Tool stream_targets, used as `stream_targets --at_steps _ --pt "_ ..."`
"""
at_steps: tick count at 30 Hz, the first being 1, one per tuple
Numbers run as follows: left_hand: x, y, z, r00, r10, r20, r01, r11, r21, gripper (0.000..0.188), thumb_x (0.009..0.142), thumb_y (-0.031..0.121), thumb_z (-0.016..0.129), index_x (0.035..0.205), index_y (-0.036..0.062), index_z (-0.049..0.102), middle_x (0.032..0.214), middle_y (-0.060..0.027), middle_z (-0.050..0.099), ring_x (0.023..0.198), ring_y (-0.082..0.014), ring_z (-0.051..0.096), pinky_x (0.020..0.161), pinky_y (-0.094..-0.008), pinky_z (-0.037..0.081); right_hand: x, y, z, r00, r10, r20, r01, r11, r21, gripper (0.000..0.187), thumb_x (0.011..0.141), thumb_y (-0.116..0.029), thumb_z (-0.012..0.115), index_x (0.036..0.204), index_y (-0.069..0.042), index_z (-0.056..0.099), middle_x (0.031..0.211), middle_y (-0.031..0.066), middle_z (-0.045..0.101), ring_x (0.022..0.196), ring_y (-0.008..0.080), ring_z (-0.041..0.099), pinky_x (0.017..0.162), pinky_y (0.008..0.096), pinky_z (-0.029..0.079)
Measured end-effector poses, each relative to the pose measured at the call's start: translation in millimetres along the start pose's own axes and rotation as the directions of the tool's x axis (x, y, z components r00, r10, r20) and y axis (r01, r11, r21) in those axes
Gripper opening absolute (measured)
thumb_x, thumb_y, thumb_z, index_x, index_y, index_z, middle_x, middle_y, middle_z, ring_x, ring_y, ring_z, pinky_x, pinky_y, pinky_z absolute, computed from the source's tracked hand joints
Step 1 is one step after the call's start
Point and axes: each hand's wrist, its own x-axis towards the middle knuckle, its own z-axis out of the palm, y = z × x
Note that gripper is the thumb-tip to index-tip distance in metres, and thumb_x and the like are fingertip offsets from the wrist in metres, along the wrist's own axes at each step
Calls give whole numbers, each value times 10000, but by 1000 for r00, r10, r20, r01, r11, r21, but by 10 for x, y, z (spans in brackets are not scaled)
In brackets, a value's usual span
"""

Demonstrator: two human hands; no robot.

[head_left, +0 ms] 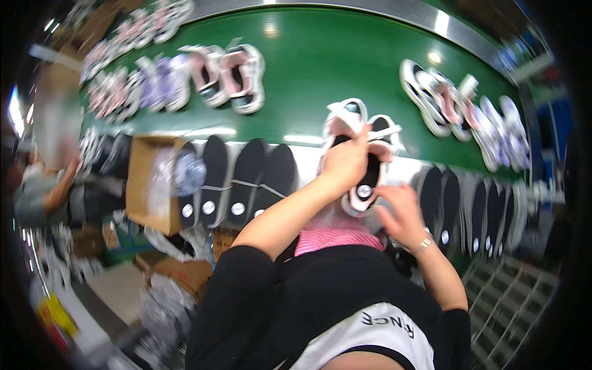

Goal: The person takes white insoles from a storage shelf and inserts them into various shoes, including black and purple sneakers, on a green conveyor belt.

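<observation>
A pair of pink and white sneakers (379, 148) stands side by side at the near edge of the bench, toes pointing away from me. My left hand (347, 161) reaches across the left shoe and closes on the uppers where the two shoes meet, hiding much of the left one. A dark insole with a round white label (364, 191) shows inside the right shoe's heel. Just right of that heel is my right hand (402, 213), slightly blurred, its fingers apart and nothing in them. Whether its fingertips touch the heel I cannot tell.
Bundles of black insoles (248, 176) line the near edge, with more insoles (478, 203) at right. A cardboard box (140, 185) holds plastic bags. Other sneakers (243, 77) stand on the green bench (327, 55) at left and right. Another person (46, 191) is at far left.
</observation>
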Motion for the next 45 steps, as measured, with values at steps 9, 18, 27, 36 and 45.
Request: stream_targets --at_steps 9,18,27,36,45 --pt "741 -322 -666 836 20 -548 33 996 87 544 730 163 534 1207 38 304 863 -134 504 791 -287 501 639 -372 433 348 1629 -593 932 267 -246 -335 894 -298 338 722 -100 561 1044 -22 492 1135 182 430 1068 320 392 912 371 298" --pt "-582 -615 597 983 -63 -173 61 998 -15 478 720 198 559 1138 35 393 1168 -160 376 1081 -308 360 871 -408 307 931 2189 -825 672 703 -232 -671 447 -591 540 554 -261 695 1065 -167 548 1343 159 153 1193 328 256 934 421 273" --pt "-653 -717 724 995 54 -86 -40 987 157 384 729 244 530 1051 44 473 1201 -168 369 1157 -310 292 922 -444 217 1133 2299 -789 772 621 -137 -554 551 -624 490 595 -514 613 884 -118 605 937 122 567 927 279 510 763 411 383" --pt "-58 -36 343 963 -267 -36 139 610 -780 694 716 244 627 1225 -14 231 1231 -176 299 1145 -299 285 894 -416 313 776 766 -683 923 381 -54 -372 846 -381 372 624 -442 609 762 -98 625 777 137 553 746 282 553 627 381 447" --pt "-813 42 603 965 -263 3 214 779 -590 775 660 194 586 1244 -38 133 1263 -210 158 1204 -309 141 990 -369 132 -425 -11 299 960 281 3 -265 908 -326 296 681 -344 580 778 -65 587 844 152 500 753 288 525 632 377 426"
